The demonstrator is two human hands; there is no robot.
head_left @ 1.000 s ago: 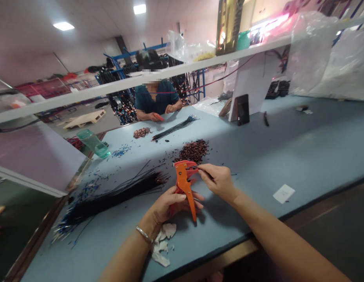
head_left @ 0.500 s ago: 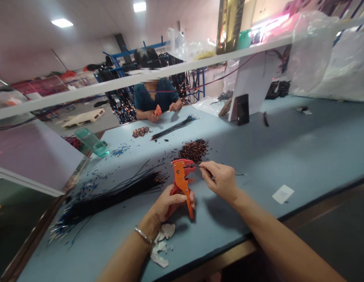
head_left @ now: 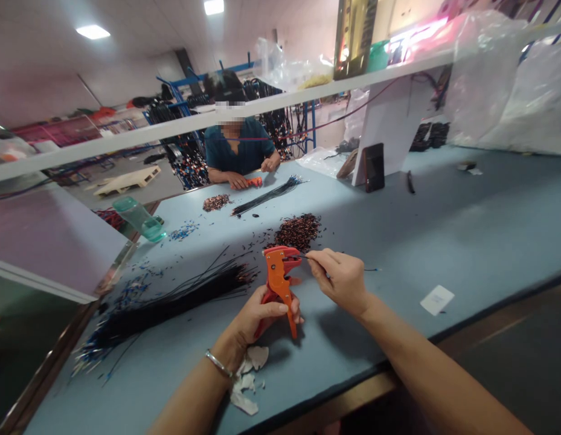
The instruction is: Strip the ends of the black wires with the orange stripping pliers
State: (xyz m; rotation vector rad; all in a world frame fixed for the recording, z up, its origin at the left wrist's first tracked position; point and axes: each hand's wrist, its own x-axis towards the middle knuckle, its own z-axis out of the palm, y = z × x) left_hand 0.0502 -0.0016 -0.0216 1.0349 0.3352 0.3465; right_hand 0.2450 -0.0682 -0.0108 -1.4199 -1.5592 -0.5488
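Note:
My left hand (head_left: 257,317) is closed round the handles of an orange wire stripper (head_left: 280,282), held upright above the blue table (head_left: 443,229). My right hand (head_left: 341,279) pinches a thin black wire (head_left: 369,269) and holds its end in the stripper's red jaws. A bundle of long black wires (head_left: 171,299) lies to the left of my hands. Behind the tool sits a heap of dark stripped bits (head_left: 298,231).
Across the table a person (head_left: 239,151) works with an orange tool, a wire bundle (head_left: 269,196) and a small heap (head_left: 217,202). A green bottle (head_left: 137,219) lies at left. Crumpled paper (head_left: 248,377) lies under my left wrist, a white card (head_left: 437,299) at right. A shelf (head_left: 262,109) crosses overhead.
My left hand has squeezed the stripper's handles together and they now stand closer. The person opposite has lowered their orange tool to the table.

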